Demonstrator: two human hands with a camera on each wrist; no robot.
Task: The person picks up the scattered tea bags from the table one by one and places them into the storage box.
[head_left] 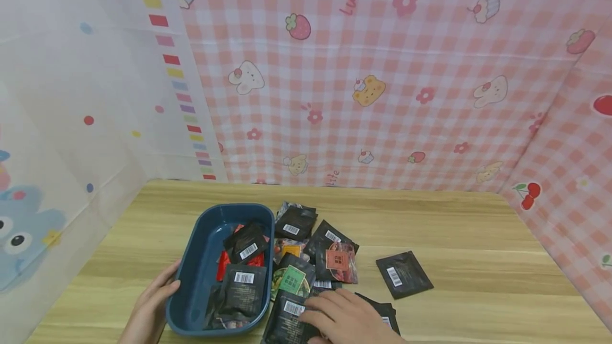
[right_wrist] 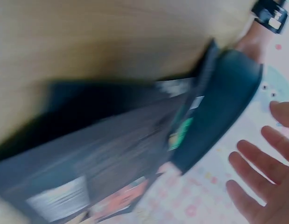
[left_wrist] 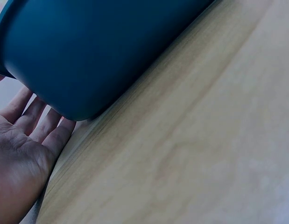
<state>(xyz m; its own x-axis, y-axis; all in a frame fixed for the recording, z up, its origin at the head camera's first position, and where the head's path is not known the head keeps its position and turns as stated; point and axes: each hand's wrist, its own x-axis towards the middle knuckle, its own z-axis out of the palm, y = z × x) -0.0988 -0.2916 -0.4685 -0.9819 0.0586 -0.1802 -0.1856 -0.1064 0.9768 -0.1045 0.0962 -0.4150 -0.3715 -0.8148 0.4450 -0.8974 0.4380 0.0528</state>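
Observation:
My left hand (head_left: 154,301) rests against the left side of a blue plastic bin (head_left: 186,259). In the left wrist view its fingers (left_wrist: 39,119) lie fairly straight along the bin's outer wall. Inside the bin are several sachets, among them a black sachet (head_left: 245,291) with a white barcode label. My right hand (head_left: 351,317) hovers over the loose pile right of the bin, nearest a black barcoded sachet (head_left: 286,323). The right wrist view shows its fingers (right_wrist: 256,163) spread, holding nothing. Beside it lies a sachet with a green label (head_left: 294,278).
More sachets sit in the pile, including a red-labelled one (head_left: 338,261) and a black one (head_left: 296,223) at the back. A lone black sachet (head_left: 404,274) lies farther right on the wooden table (head_left: 478,243). Patterned cloth (head_left: 382,57) hangs behind and at both sides.

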